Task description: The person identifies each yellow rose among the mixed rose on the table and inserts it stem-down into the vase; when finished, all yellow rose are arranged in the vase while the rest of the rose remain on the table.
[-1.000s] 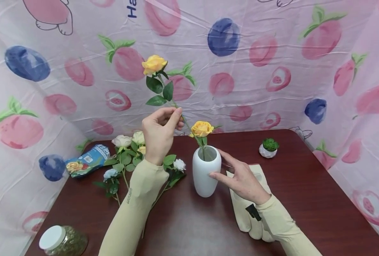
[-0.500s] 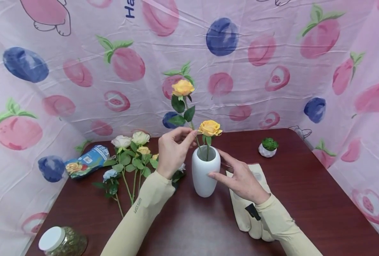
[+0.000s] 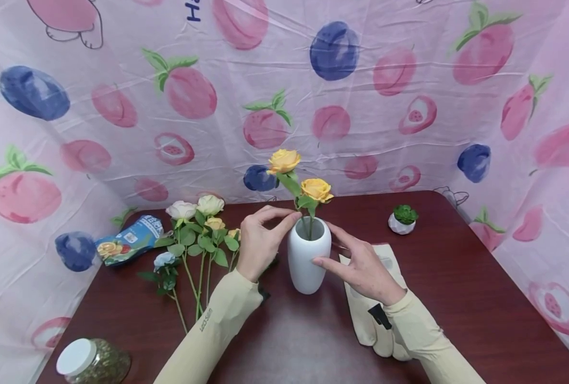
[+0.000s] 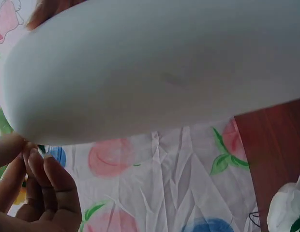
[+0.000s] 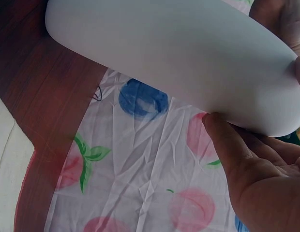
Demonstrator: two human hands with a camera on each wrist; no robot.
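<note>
A white vase stands upright on the table. My right hand holds its right side, thumb on the front and fingers behind. At the left of the rim, my left hand pinches the stem of a yellow rose, whose lower stem is inside the vase. Lower and to the right, a second yellow rose stands in the same vase. In the left wrist view the white vase wall fills the top, with my bunched left fingers at its mouth end.
White, yellow and blue artificial flowers lie on the left, near a blue pouch. A white-lidded jar is at the front left. Beige gloves lie under my right wrist. A small potted succulent stands at the back right.
My left hand has moved right and down to the vase rim, lowering the taller yellow rose further into the vase. Its bloom has turned. My right hand has stayed on the vase.
</note>
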